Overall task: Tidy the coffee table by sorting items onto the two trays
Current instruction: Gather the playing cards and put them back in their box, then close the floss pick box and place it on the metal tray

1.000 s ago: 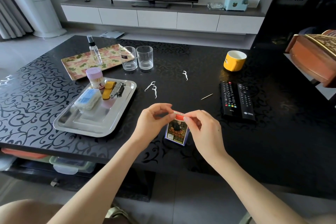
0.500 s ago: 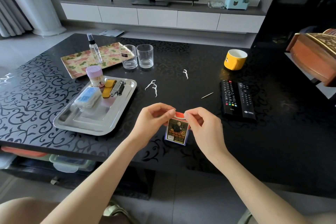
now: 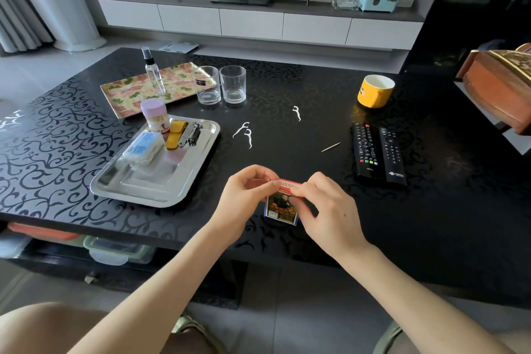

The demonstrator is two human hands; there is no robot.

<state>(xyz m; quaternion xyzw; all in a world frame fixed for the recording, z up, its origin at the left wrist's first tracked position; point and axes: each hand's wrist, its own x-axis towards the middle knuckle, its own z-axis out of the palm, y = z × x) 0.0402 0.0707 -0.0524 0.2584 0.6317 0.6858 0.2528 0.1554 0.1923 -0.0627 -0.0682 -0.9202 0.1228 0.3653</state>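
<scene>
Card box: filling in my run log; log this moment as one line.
left hand: pinches card box top | right hand: pinches card box top | status: box not yet sorted

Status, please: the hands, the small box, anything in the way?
Left hand, right hand pinch red flap of small box. Box upright. No obstacle toward steel tray.

Between the shiny steel tray point(image 3: 149, 181) and the two black remote controls point(image 3: 365, 149) runs a stretch of black patterned desk point(image 3: 287, 149), dotted only by white floss picks point(image 3: 242, 130) and a thin wooden toothpick point(image 3: 330, 147). Two clear glasses point(image 3: 233, 85) and a yellow mug point(image 3: 375, 92) stand at its far end.
</scene>
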